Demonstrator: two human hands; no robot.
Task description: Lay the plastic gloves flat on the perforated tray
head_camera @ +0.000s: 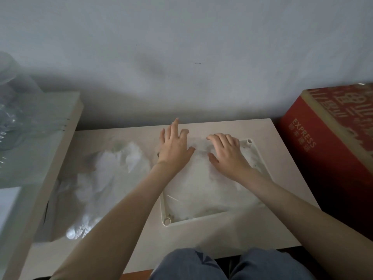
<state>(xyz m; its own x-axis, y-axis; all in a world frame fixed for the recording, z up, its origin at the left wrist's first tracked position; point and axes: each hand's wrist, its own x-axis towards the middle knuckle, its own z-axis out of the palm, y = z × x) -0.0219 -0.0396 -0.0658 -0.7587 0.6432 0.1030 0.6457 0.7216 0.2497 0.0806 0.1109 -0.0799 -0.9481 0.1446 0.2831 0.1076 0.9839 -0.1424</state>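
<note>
The plastic gloves [201,184] lie in the tray [166,209] on the counter [201,235], under both hands at its far end: the left hand [174,148] presses with spread fingers [175,126], the right hand [229,154] with bent fingertips [212,137], and the loose pile [109,170] is nearer the left hand.

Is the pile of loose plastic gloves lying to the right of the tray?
No, the pile of plastic gloves lies to the left of the perforated tray.
</note>
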